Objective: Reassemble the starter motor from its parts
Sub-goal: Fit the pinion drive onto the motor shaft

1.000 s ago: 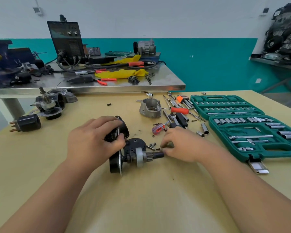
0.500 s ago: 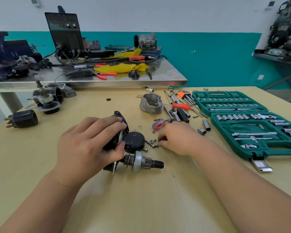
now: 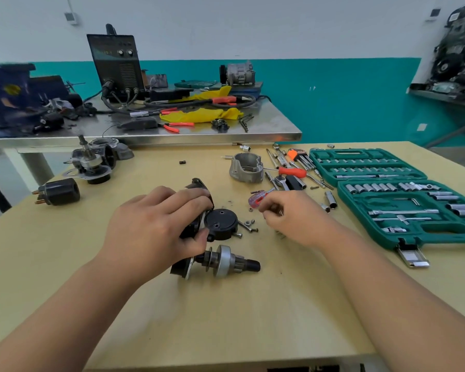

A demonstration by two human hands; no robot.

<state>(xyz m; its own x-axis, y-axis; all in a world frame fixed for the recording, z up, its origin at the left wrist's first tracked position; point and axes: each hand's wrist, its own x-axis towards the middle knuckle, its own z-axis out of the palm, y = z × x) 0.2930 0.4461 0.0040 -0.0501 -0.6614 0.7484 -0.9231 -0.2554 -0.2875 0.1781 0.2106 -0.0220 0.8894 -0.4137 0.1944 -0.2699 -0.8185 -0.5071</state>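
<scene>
Black motor body [image 3: 196,185] — within curled left hand [image 3: 156,226]

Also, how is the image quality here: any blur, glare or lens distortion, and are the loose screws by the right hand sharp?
Head view: even, soft light, only faint shadows on the wooden table; mild glare on the steel bench edge; wide-angle stretch toward the bottom corners; right hand slightly smeared at the fingertips; loose screws sharp but tiny.

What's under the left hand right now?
A black motor housing: its rim shows above the fingers and a dark edge shows by the thumb. The left hand covers the rest, so its middle cannot be seen.
</scene>
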